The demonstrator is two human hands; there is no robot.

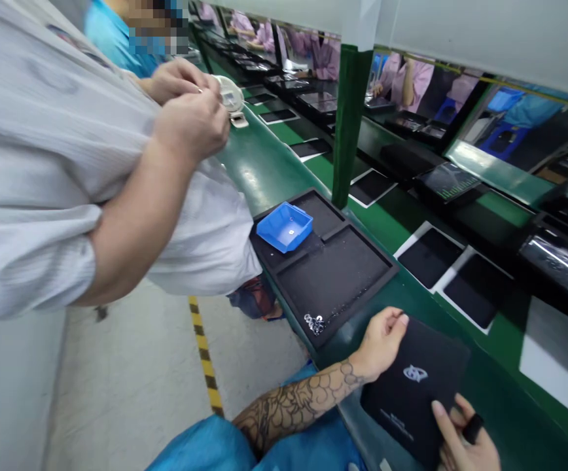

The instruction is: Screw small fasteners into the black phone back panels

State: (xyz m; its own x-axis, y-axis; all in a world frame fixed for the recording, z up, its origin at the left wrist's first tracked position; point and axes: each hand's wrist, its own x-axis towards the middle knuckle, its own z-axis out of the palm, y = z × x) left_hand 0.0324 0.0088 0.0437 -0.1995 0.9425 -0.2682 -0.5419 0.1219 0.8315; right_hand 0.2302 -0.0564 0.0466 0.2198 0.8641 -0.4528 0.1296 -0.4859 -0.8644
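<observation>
A flat black rectangular panel [424, 409], like a tablet's back, lies tilted at the bench's near edge, its white logo and small print facing up. At its far left corner, my left hand [382, 340] pinches the edge between thumb and fingers. My right hand [468, 435] grips the near right edge, thumb on the face; a black band sits around one finger. Beyond my left hand is a black divided tray [333, 275] with small shiny ring-like parts [315, 324] in its near corner. A blue bin [284, 227] rests on the tray's far part.
A person in white [117, 196] stands close on the left, both hands together over the bench. Black panels on white sheets [428, 255] line the green conveyor [411, 229]. A green post [345, 124] rises beside the tray. Several people sit across the line.
</observation>
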